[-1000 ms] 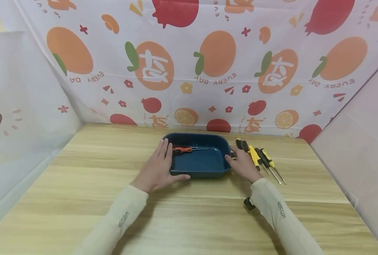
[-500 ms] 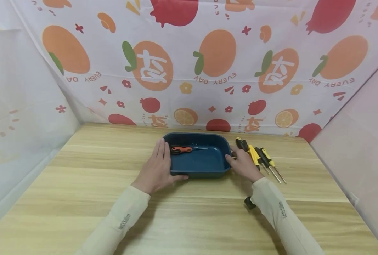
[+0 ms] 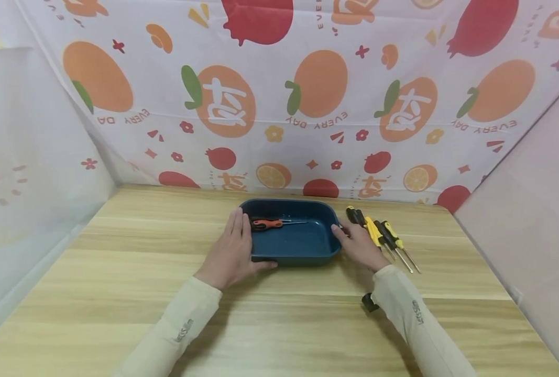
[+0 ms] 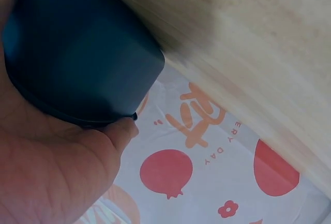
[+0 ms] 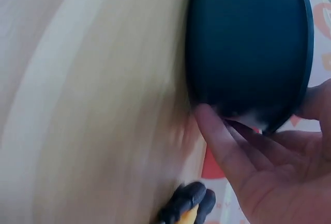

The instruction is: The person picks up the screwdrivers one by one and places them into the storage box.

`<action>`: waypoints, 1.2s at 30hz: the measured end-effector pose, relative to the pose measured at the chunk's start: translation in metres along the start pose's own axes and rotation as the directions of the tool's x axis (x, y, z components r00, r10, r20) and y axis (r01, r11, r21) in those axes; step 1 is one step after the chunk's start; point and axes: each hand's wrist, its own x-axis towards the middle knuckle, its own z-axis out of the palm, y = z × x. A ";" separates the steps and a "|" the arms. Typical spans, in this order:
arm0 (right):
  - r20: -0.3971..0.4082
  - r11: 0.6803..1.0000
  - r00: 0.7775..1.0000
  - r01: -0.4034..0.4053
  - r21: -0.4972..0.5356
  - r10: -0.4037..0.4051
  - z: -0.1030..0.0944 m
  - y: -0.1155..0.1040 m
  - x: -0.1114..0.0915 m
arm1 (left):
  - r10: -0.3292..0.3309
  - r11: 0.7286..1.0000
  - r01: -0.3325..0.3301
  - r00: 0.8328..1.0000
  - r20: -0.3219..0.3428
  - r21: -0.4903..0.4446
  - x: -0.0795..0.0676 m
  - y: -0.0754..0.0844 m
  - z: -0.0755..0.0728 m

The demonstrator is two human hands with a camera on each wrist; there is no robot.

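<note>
A dark blue rectangular basin (image 3: 293,243) rests on the wooden table between both hands. Inside, toward its left, lies an orange-and-black screwdriver (image 3: 268,224), and the shaft of another shows behind it. My left hand (image 3: 229,254) lies along the basin's left side, fingers straight and together, thumb stretched along the front wall. At the right end, my right hand (image 3: 358,245) grips the wall, thumb at the rim and fingers outside. The left wrist view has the left palm (image 4: 57,167) against the rim. In the right wrist view, fingertips (image 5: 204,113) touch the basin's lower outer wall.
Several yellow-and-black screwdrivers (image 3: 373,230) lie beside the right hand, partly hidden by it. A small black object (image 3: 369,302) shows by the right sleeve (image 3: 394,290). A fruit-print cloth (image 3: 274,104) hangs behind the table (image 3: 133,288), and pale sheets flank it.
The left fingers have shifted slightly left along the basin's side. The whole scene sits slightly lower in the head view than half a second ago. The right hand keeps its hold.
</note>
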 end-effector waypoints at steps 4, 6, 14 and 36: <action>-0.086 1.000 0.996 -0.012 0.009 0.013 -0.013 0.005 -0.004 | 0.009 1.000 -0.009 1.000 -0.011 -0.001 -0.002 -0.001 -0.001; -0.155 0.999 0.988 -0.023 -0.023 0.019 -0.023 0.011 -0.005 | 0.008 1.000 -0.008 1.000 -0.008 -0.007 -0.003 -0.002 -0.001; -0.364 0.951 0.931 -0.130 -0.280 0.020 -0.055 0.046 -0.014 | 0.001 1.000 -0.001 1.000 0.001 -0.004 -0.005 -0.004 0.001; -0.248 0.870 0.947 -0.291 -0.398 0.203 -0.076 0.092 -0.029 | 0.004 1.000 -0.004 1.000 -0.002 -0.009 -0.002 -0.001 0.003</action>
